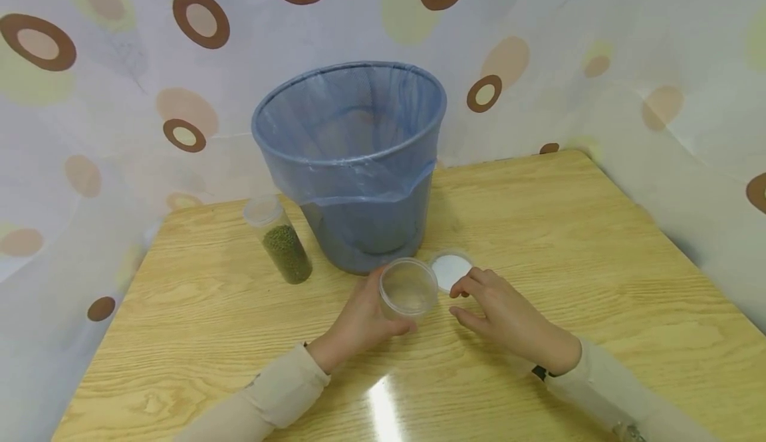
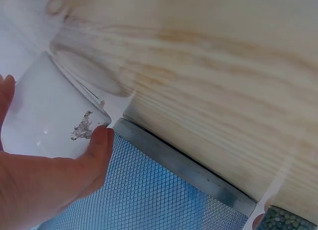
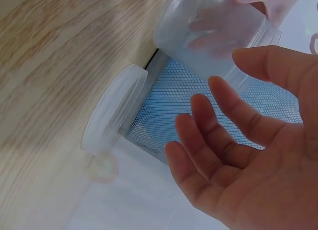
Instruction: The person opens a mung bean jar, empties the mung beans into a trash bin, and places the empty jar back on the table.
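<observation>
My left hand (image 1: 361,320) grips a clear plastic jar (image 1: 409,288) with its mouth facing up. Fingers and thumb wrap its sides, and no lid is on it. Through the clear wall in the right wrist view, the left fingers show behind the jar (image 3: 211,34). Just to the right, my right hand (image 1: 505,314) holds nothing, its fingers loosely bent and spread apart. Beyond its fingertips a round lid with a white inside (image 1: 450,270) lies on the table. That lid (image 3: 114,108) appears translucent in the right wrist view.
A blue mesh waste bin (image 1: 365,229) with a thin plastic liner folded over its rim stands behind the hands. To its left is a tall clear jar (image 1: 278,239) of small green beans, lidded. The wooden table (image 1: 568,242) meets a patterned cloth (image 1: 598,96) behind.
</observation>
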`<state>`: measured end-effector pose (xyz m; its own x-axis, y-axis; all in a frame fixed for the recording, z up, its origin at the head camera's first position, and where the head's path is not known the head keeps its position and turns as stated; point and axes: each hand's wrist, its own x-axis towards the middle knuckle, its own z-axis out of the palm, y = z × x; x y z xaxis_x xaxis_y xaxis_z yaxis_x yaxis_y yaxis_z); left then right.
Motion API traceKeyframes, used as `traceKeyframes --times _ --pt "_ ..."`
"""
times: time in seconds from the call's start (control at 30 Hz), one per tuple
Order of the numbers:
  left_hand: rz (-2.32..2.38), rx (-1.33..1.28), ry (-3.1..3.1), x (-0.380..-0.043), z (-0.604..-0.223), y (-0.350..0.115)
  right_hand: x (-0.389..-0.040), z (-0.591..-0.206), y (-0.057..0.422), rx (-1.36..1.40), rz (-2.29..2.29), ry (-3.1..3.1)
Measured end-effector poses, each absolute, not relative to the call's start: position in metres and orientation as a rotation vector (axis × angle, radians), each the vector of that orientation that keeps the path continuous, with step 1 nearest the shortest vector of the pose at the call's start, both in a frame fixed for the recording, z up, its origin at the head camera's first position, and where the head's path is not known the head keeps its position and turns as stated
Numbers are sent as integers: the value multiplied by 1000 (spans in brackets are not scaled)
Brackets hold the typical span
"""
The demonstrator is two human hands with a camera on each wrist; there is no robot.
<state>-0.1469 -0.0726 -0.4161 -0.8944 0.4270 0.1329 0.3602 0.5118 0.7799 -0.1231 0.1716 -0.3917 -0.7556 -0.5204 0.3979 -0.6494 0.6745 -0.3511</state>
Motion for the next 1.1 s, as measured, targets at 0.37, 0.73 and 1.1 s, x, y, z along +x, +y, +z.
traceKeyframes --times 0.37,0.73,1.1 --pt "1296 740 2727 -149 -412 -69 -123 -391 171 947 705 -2632" --pt "1285 599 2657 -145 -409 -69 -122 -392 170 943 714 -2661" --pt "1285 668 2656 -143 -409 -72 -123 -395 167 963 707 -2637"
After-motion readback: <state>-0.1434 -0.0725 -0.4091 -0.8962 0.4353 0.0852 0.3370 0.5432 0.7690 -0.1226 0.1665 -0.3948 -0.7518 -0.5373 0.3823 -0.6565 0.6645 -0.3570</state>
